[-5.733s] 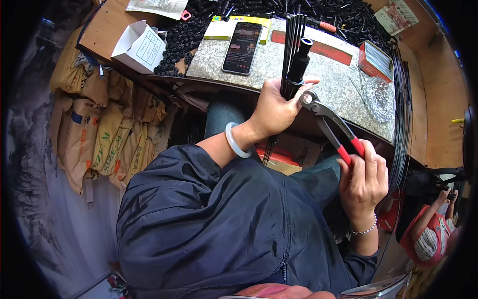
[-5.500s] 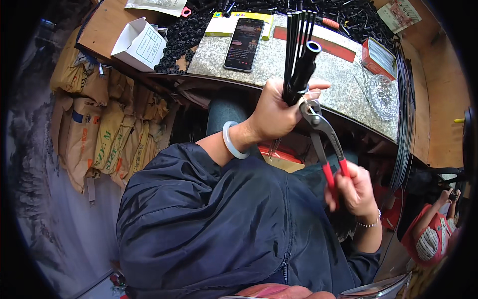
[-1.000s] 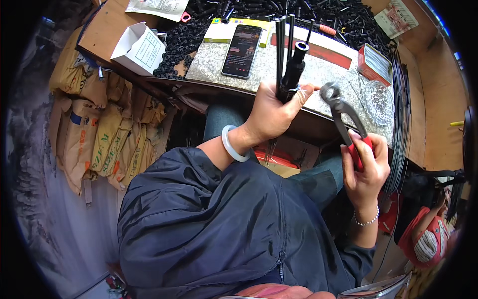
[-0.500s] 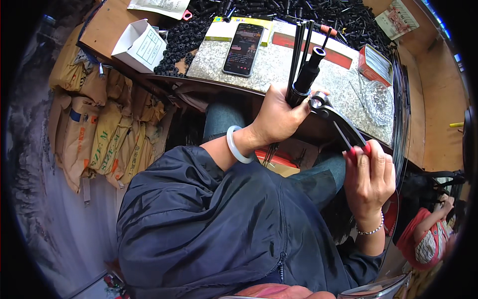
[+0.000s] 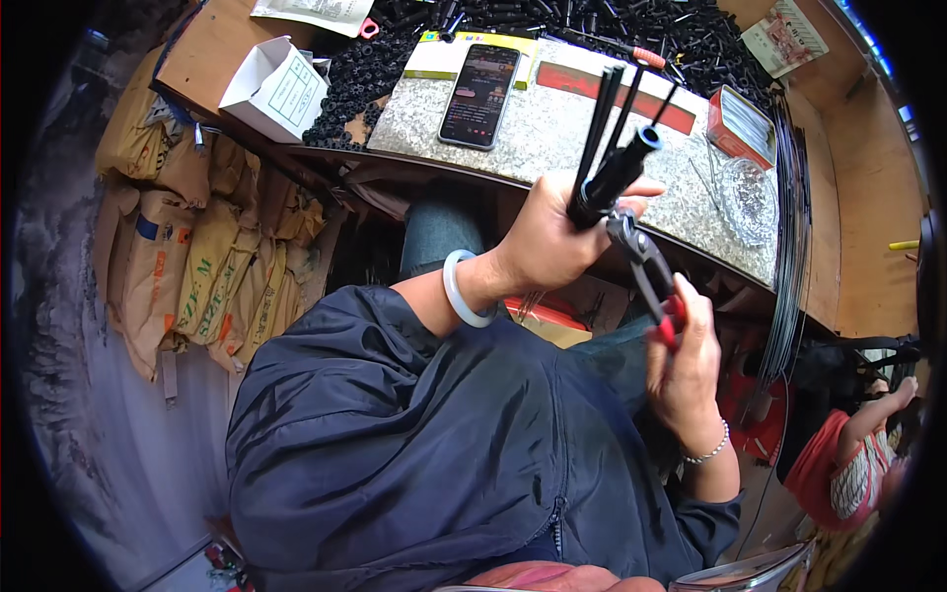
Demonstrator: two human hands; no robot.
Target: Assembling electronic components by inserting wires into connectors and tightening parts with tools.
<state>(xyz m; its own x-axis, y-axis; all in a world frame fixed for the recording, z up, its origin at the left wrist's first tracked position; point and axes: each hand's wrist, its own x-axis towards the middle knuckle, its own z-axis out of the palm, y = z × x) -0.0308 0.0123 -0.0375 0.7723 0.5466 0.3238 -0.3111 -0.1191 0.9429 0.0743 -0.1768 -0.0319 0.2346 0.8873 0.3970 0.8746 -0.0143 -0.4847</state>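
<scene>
My left hand [image 5: 550, 237] is wrapped round a black tubular part [image 5: 623, 170] with a round open end, and several thin black rods [image 5: 595, 133] stand up beside it. In my right hand [image 5: 688, 370] are pliers [image 5: 646, 259] with red handles, pressed closer together. The jaws of the pliers meet the lower end of the tube, right at my left fingers; what exactly they grip there is hidden. Both hands are over my lap, just in front of the workbench edge.
On the stone-topped bench [image 5: 409, 138] lie a phone [image 5: 480, 97], a red tin [image 5: 742, 126], a clear glass dish [image 5: 750, 202] and a screwdriver-like tool with an orange handle [image 5: 648, 58]. Black parts [image 5: 552, 20] heap behind. A white box [image 5: 281, 94] stands left; another person [image 5: 848, 454] sits right.
My right hand has moved left and the pliers have swung steeper, with their handles drawn together. The tube in my left hand has tilted further to the right.
</scene>
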